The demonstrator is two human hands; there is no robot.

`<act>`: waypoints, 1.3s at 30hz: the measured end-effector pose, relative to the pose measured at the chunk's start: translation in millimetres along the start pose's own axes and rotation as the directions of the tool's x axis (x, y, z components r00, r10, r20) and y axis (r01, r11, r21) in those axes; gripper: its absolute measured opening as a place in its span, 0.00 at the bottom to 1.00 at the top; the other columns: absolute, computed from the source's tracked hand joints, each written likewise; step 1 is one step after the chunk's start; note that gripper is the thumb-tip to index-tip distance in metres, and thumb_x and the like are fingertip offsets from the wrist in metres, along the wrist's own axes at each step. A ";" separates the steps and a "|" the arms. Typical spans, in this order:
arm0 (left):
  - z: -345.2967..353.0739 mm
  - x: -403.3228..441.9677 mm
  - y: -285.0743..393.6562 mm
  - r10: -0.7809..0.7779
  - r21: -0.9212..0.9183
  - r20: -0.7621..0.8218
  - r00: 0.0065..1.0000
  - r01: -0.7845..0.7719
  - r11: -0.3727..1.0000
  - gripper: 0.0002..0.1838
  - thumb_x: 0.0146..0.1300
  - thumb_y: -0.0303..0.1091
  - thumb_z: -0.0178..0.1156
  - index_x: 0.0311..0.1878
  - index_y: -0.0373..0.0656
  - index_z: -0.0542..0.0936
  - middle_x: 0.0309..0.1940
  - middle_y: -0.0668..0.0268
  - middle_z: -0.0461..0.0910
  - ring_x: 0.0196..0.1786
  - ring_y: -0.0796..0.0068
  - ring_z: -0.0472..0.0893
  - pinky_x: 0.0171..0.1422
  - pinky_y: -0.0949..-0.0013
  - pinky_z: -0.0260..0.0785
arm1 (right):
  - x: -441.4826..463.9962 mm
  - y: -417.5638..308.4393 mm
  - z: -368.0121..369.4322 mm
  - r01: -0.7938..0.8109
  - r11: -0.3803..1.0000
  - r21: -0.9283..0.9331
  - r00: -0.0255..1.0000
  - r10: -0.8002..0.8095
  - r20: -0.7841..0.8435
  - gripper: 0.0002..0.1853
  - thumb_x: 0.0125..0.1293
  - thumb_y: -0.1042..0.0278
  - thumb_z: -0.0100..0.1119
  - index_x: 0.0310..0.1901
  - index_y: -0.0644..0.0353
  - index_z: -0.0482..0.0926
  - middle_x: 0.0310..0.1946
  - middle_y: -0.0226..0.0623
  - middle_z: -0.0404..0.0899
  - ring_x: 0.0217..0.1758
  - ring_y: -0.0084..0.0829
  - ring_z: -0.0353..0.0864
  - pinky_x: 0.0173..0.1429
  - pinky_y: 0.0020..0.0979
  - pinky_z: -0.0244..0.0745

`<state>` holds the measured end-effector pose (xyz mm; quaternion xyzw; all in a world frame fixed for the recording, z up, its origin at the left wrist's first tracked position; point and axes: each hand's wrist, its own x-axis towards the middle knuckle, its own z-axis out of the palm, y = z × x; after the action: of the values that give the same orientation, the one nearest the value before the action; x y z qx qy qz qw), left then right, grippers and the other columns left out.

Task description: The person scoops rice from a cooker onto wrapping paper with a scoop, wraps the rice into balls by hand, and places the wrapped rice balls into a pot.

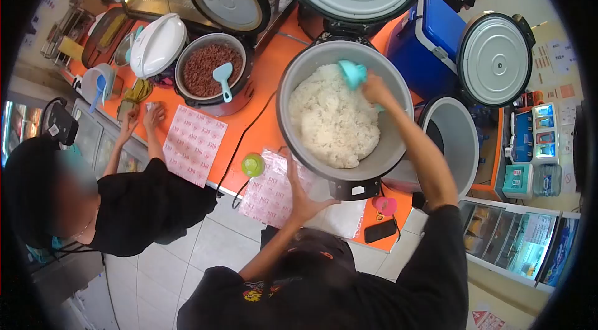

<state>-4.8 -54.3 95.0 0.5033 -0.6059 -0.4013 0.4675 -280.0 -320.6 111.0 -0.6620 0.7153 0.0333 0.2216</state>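
Observation:
A large grey rice cooker (pixel 288 112) holds a heap of white rice (pixel 330 121). My right hand (pixel 375 92) is closed around a teal rice scoop (pixel 353 73), whose bowl is at the far right edge of the rice. Just left of the cooker's front, my left hand (pixel 301 198) is open, thumb and fingers spread, over printed wrapping paper (pixel 268 196) with a clear plastic sheet on it. Whether its fingertips touch the cooker or the paper, I cannot tell. Beside that paper is a round green item (pixel 252 165).
A smaller cooker of dark red rice (pixel 208 68) stands to the left with a pale blue paddle (pixel 223 78). A co-worker (pixel 124 199) works there with both hands over the counter. A blue cooler (pixel 423 43), an open grey cooker (pixel 455 137) and a phone (pixel 380 231) lie rightward.

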 end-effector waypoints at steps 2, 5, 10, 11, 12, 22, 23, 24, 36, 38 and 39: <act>-4.4 17.1 -15.4 0.034 0.007 0.055 0.998 -0.035 0.999 0.84 0.23 0.51 0.86 0.77 0.36 0.34 0.77 0.46 0.34 0.80 0.47 0.39 0.81 0.49 0.38 | 30.3 8.1 51.9 -0.017 0.999 -0.034 0.986 0.011 -0.165 0.30 0.66 0.66 0.52 0.69 0.64 0.62 0.47 0.65 0.78 0.43 0.58 0.82 0.49 0.51 0.79; 4.3 13.4 -15.9 -0.023 -0.122 0.023 0.999 0.025 0.992 0.84 0.22 0.52 0.86 0.77 0.38 0.35 0.78 0.44 0.33 0.80 0.45 0.35 0.81 0.46 0.33 | -24.8 -44.2 56.0 0.084 0.978 0.191 0.983 -0.113 0.148 0.31 0.64 0.70 0.50 0.70 0.64 0.60 0.40 0.64 0.81 0.43 0.56 0.84 0.47 0.51 0.79; -4.9 15.6 -9.3 0.019 0.001 0.030 0.999 -0.020 1.000 0.82 0.24 0.51 0.86 0.77 0.37 0.38 0.78 0.43 0.35 0.80 0.44 0.38 0.81 0.46 0.37 | -63.9 -83.5 13.5 0.258 0.902 -0.346 0.951 -0.300 -0.074 0.24 0.67 0.72 0.47 0.64 0.69 0.66 0.37 0.52 0.83 0.40 0.48 0.86 0.44 0.47 0.81; -5.2 16.2 -10.3 0.014 0.004 0.041 0.999 -0.014 1.000 0.82 0.24 0.51 0.86 0.77 0.37 0.37 0.78 0.42 0.35 0.80 0.44 0.38 0.81 0.46 0.37 | -46.0 -57.2 7.1 0.160 0.920 -0.357 0.941 -0.252 -0.228 0.24 0.66 0.71 0.48 0.63 0.70 0.66 0.36 0.52 0.83 0.39 0.47 0.86 0.42 0.46 0.81; -5.5 15.6 -10.6 0.003 0.004 0.048 0.999 -0.004 1.000 0.83 0.24 0.51 0.86 0.77 0.37 0.37 0.78 0.42 0.35 0.80 0.44 0.39 0.81 0.46 0.38 | -35.9 -43.9 -16.2 0.016 0.944 -0.330 0.968 -0.097 -0.231 0.24 0.66 0.72 0.48 0.63 0.71 0.66 0.36 0.53 0.83 0.40 0.48 0.86 0.42 0.47 0.81; 0.6 19.6 -16.2 -0.009 -0.025 0.026 1.000 0.009 1.000 0.85 0.21 0.52 0.86 0.77 0.38 0.35 0.77 0.40 0.36 0.79 0.40 0.40 0.80 0.44 0.41 | -68.9 -80.8 -5.6 0.171 0.952 -0.254 0.965 -0.110 0.237 0.34 0.63 0.75 0.49 0.72 0.63 0.57 0.44 0.61 0.81 0.46 0.57 0.83 0.50 0.50 0.78; -1.7 15.9 -16.3 -0.013 -0.036 0.031 0.999 0.014 0.999 0.85 0.21 0.53 0.86 0.77 0.38 0.35 0.77 0.40 0.36 0.79 0.40 0.40 0.79 0.44 0.41 | -82.7 -82.1 -19.9 0.182 0.940 -0.290 0.953 -0.096 0.288 0.34 0.62 0.75 0.49 0.72 0.62 0.57 0.47 0.61 0.80 0.48 0.55 0.83 0.52 0.51 0.78; -3.5 18.0 -13.5 -0.009 -0.016 0.039 0.999 0.010 1.000 0.85 0.22 0.53 0.86 0.77 0.38 0.34 0.77 0.40 0.36 0.79 0.39 0.40 0.79 0.43 0.41 | -94.7 -84.7 -34.8 0.197 0.928 -0.316 0.940 -0.086 0.331 0.35 0.61 0.75 0.50 0.72 0.62 0.57 0.49 0.61 0.79 0.50 0.54 0.83 0.53 0.52 0.77; -11.9 18.9 -0.2 -0.064 0.073 0.102 0.993 0.056 0.996 0.84 0.23 0.50 0.86 0.76 0.34 0.35 0.77 0.42 0.34 0.80 0.43 0.36 0.81 0.47 0.37 | -64.9 -68.8 -6.3 0.328 0.787 -0.523 0.930 -0.366 0.032 0.33 0.61 0.78 0.51 0.71 0.63 0.61 0.31 0.48 0.83 0.33 0.46 0.86 0.35 0.44 0.80; -12.7 18.0 -0.6 -0.064 0.090 0.090 0.994 0.056 0.994 0.82 0.23 0.49 0.86 0.76 0.33 0.37 0.77 0.42 0.36 0.79 0.44 0.38 0.81 0.48 0.38 | -65.9 -56.9 -30.8 0.196 0.825 -0.530 0.951 -0.291 -0.101 0.33 0.60 0.78 0.51 0.70 0.63 0.61 0.31 0.47 0.83 0.33 0.46 0.86 0.35 0.44 0.80; -10.3 19.2 0.7 -0.059 0.091 0.083 0.995 0.052 0.995 0.82 0.23 0.49 0.86 0.76 0.33 0.38 0.76 0.42 0.37 0.79 0.44 0.40 0.81 0.48 0.39 | -62.5 -49.8 -42.2 0.125 0.836 -0.534 0.953 -0.251 -0.170 0.33 0.60 0.78 0.52 0.70 0.62 0.61 0.31 0.47 0.83 0.33 0.46 0.86 0.35 0.44 0.80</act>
<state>4.0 -73.3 101.3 0.5226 -0.6283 -0.4080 0.4070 -242.0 -282.8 183.8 -0.7636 0.6319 0.1242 -0.0479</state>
